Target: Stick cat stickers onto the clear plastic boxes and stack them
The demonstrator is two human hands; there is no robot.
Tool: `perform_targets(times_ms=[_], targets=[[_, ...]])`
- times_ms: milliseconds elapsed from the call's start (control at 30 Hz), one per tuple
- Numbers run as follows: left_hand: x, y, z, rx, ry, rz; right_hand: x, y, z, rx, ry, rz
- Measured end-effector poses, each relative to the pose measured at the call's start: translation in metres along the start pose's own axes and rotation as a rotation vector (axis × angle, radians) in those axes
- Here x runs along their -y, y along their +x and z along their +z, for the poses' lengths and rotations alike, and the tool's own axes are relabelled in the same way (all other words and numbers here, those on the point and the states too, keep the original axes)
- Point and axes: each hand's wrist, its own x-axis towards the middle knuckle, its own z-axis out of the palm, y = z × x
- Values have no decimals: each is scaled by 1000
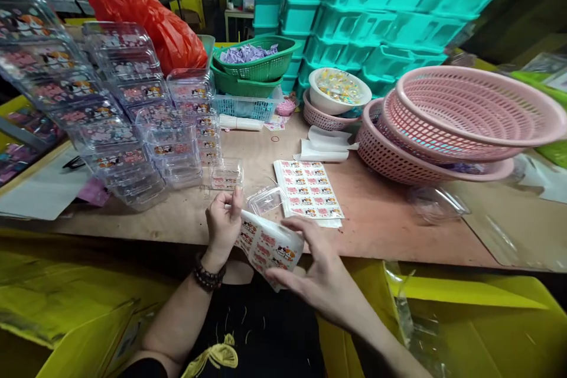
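Observation:
A curled sticker sheet (266, 242) printed with cats and pink designs is held up in front of my body. My left hand (225, 221) pinches its upper left corner, thumb on top. At the sheet's right side, my right hand (319, 266) has thumb and fingers around the bent edge. Just beyond lies a stack of the same sticker sheets (310, 189) on the table. Close to my left hand are a small clear plastic box (226, 174) with stickers on it and another clear plastic piece (266, 199) lying flat.
Stacks of clear stickered boxes (146, 112) rise at left, near a red plastic bag (146, 18). Pink baskets (398, 153) stand at right. Green baskets (252, 68) and a white bowl (339, 91) of small packets sit behind, before stacked teal bins (376, 18).

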Motion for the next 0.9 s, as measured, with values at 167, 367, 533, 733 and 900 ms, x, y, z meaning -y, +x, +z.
perform_targets(times_ms=[167,367,533,733,900], targets=[[-17,4,-24,443,-137,-75,0,6,-8,84,-23,-36],[-17,0,-40,807,-222,-409,-8,15,-18,121,166,101],[-3,-6,-22,642,-313,-477,-19,16,-12,37,399,227],[7,-14,-10,543,-365,-474,-27,19,-20,-16,365,261],[9,-18,-3,554,-426,-541,-36,20,-18,-4,364,258]])
